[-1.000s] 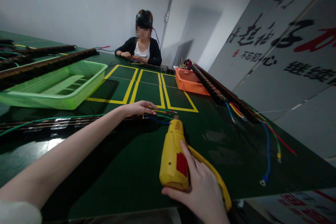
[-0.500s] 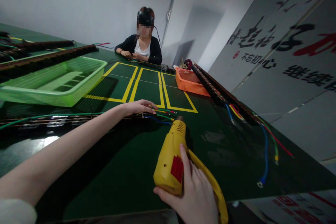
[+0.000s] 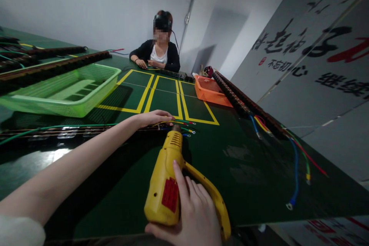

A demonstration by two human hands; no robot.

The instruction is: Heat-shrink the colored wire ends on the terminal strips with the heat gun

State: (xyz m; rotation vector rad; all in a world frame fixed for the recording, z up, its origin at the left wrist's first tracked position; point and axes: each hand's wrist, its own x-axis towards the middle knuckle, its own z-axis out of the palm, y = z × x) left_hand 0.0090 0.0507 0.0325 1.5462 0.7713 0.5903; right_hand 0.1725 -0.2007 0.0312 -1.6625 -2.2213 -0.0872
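Note:
My right hand is wrapped round a yellow heat gun with a red label, near the table's front edge. The gun's metal nozzle points away from me, close to coloured wires with ring terminals. My left hand reaches over the end of a long dark wired bar, its fingers bent down at the wires. Whether those fingertips pinch a wire is too small to tell. Red, yellow and blue sleeves show at the terminals, just right of my left fingers.
A green basket stands at the left, with long dark bars behind it. An orange basket and more bars with loose wires lie at the right. Across the green table sits a person, hands on small parts.
My right hand has moved the heat gun to the left, so its nozzle is now nearer my left fingers and overlaps the wires. My left hand has stayed nearly in place.

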